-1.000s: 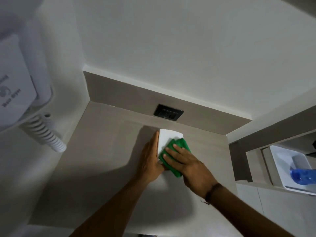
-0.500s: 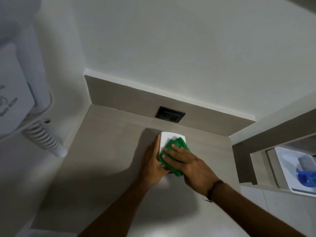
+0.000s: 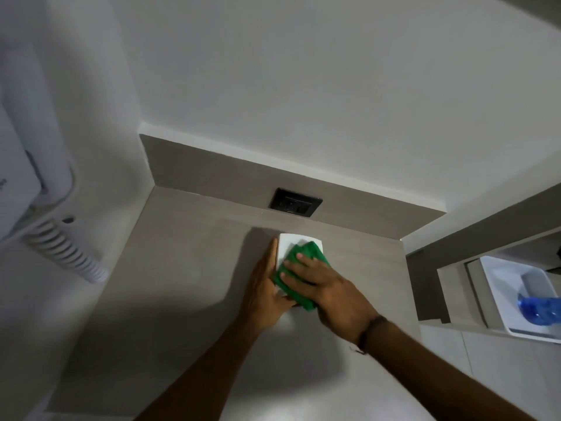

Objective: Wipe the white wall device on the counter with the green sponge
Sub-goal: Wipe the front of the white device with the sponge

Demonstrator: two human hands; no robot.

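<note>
A small white device (image 3: 289, 244) lies flat on the beige counter (image 3: 188, 268), just in front of the backsplash. My left hand (image 3: 263, 291) clasps its left side and near corner, holding it in place. The green sponge (image 3: 306, 253), soft and cloth-like, lies on top of the device. My right hand (image 3: 324, 284) presses flat on the sponge with fingers spread, covering most of it. Only the device's far left corner shows white.
A black socket (image 3: 296, 205) sits in the backsplash just behind the device. A white wall-mounted hair dryer (image 3: 33, 165) with a coiled cord (image 3: 73, 256) hangs at the left. At the right, a white tray (image 3: 504, 299) holds a blue bottle (image 3: 540, 308).
My right hand and the sponge have slid a little over the device's top. The view has shifted slightly; my left hand keeps its hold.
</note>
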